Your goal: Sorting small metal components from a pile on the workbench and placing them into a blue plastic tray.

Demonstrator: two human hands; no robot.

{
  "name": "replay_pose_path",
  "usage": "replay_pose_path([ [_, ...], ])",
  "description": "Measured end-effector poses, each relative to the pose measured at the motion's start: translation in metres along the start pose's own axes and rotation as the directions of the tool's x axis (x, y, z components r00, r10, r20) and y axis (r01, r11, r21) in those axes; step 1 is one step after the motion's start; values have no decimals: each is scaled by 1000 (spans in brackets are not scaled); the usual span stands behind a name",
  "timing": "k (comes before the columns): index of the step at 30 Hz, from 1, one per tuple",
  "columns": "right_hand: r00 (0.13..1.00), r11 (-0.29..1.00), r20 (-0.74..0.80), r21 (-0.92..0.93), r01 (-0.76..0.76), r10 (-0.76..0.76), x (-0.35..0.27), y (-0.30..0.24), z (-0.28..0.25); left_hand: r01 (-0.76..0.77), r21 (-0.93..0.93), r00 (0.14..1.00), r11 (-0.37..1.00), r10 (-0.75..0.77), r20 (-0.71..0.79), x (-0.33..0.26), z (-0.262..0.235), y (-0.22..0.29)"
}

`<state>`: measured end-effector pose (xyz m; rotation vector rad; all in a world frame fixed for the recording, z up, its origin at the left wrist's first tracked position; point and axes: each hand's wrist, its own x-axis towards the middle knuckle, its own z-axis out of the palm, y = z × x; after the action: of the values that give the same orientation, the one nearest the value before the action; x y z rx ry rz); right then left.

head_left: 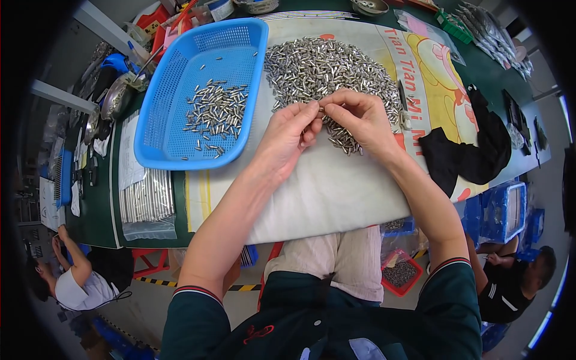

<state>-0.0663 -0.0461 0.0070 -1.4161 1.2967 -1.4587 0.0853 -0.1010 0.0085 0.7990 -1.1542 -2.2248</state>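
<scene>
Over heaped metal pins (pixel 324 66), left hand (pixel 287 133) beside right hand (pixel 367 125)

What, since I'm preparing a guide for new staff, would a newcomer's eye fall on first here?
The bright blue basket at upper left, holding a scatter of small metal pins, likely stands out first. Right beside it, a far larger heap of shiny metal pieces spreads over a pale cloth. At that heap's near edge, the left hand and right hand meet around a small, mostly hidden piece.
</scene>
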Motion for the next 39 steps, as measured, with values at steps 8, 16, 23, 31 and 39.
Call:
replay_pose_path([
  [8, 989, 978, -35, -161, 135, -143, 0, 0, 3, -11, -93, 1000, 996, 9, -23, 1, 4, -1],
  [16, 822, 646, 95, -571, 507, -562, 0, -4, 9, 150, -652, 969, 744, 20, 246, 8, -9, 0],
  [23, 830, 586, 139, -645, 490, -541, -2, -3, 10, 67, -559, 982, 827, 45, 183, 2, 8, 6],
  [31, 781, 558, 39, -678, 479, -623, 3, 0, 6, 94, -672, 975, 735, 70, 213, 1, 6, 9],
  [39, 786, 595, -3, -656, 465, -618, 4, -1, 3, 132, -699, 966, 703, 67, 250, 1, 3, 9],
])
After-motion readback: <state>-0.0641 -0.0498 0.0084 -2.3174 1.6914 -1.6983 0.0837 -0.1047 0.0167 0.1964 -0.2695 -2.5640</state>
